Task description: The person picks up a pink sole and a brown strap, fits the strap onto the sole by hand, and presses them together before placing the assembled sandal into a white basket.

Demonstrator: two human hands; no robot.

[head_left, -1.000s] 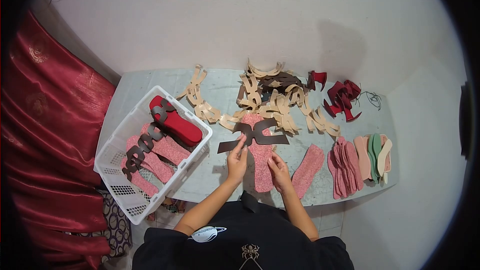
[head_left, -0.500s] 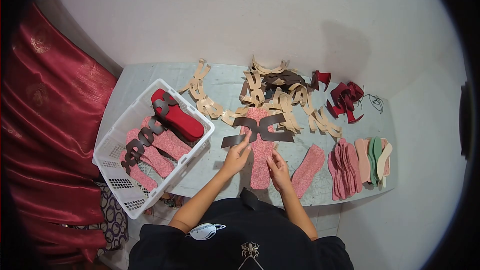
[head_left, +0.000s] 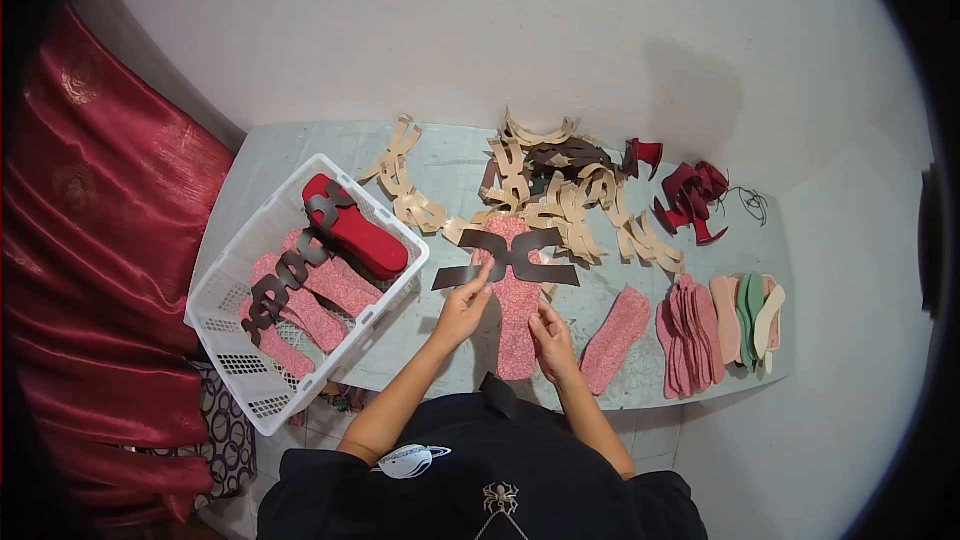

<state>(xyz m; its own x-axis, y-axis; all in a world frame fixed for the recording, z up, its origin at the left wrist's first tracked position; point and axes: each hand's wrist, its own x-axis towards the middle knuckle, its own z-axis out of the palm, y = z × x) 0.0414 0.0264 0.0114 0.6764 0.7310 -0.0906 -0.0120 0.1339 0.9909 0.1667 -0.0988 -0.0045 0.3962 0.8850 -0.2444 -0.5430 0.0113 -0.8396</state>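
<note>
A pink speckled shoe sole (head_left: 517, 330) is held over the table, toe end away from me. Across its front part lies a dark brown X-shaped shoe upper (head_left: 510, 258), its strap ends sticking out flat on both sides. My left hand (head_left: 463, 312) is closed on the upper and the sole's left edge, a finger on the brown strap. My right hand (head_left: 553, 342) pinches the sole's right edge near the heel; its fingertips under the sole are hidden. Another pink sole (head_left: 614, 340) lies on the table to the right of my right hand.
A white plastic basket (head_left: 392, 315) on the left holds pink soles with brown uppers and a red sandal (head_left: 365, 240). Beige strap pieces (head_left: 572, 215) lie at the back, red uppers (head_left: 690, 200) behind right. Stacked pink soles (head_left: 690, 340) and green soles (head_left: 748, 315) stand at the right.
The sole and the brown upper have shifted slightly to the left with both my hands. My grip looks the same.
</note>
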